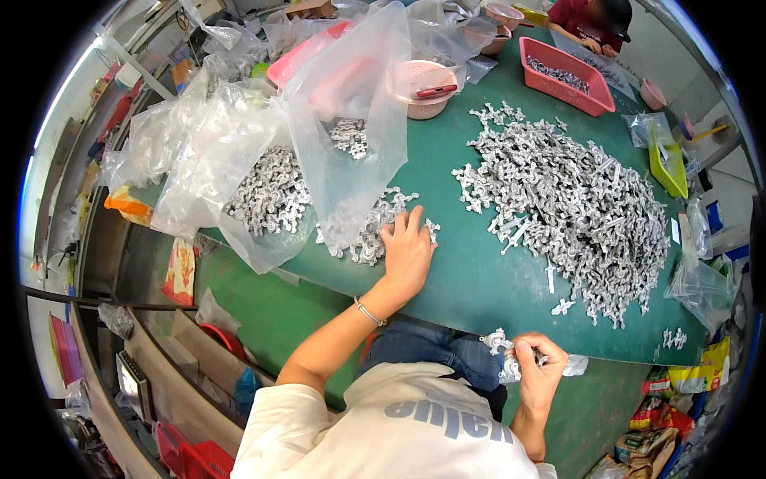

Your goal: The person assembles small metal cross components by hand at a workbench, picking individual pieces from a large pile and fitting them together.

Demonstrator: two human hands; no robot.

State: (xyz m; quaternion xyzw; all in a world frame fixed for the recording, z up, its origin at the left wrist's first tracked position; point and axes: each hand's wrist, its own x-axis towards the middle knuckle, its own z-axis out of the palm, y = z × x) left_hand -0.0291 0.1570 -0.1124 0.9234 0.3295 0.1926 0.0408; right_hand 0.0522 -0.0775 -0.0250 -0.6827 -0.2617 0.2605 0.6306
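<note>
- Centrally, the left hand (407, 251) lies palm down on the dark green worktop (471, 279), its fingers spread and flat, the fingertips touching the near edge of a small heap of silvery cross-shaped metal castings (375, 227).
- That small heap spills from under a clear, crumpled plastic bag (351, 120), which stands just beyond the left hand and drapes over part of the castings.
- Left of it, a second clear plastic bag (207, 152) covers another mound of the same silvery castings (271, 191); the parts look rough, matt and branched, interlocked in a tangle.
- At the near edge of the worktop, the right hand (538, 367) has its grip closed, fingers curled and pressed around a small cluster of silvery castings (501, 347) held just off the worktop edge, above the person's lap.
- A thin bracelet (369, 311) circles the left wrist.
- To the right of both hands, well apart from the left one, a broad loose pile of silvery castings (574, 207) spreads across the worktop, with a few stray pieces (562, 306) lying between it and the right hand.
- Farther back stand a pink rectangular plastic basket (558, 92) holding metal parts, a pale pink round plastic bowl (427, 84) and a yellow-green plastic tray (666, 164).
- At the far end of the worktop another person in a red top (586, 20) is partly visible.
</note>
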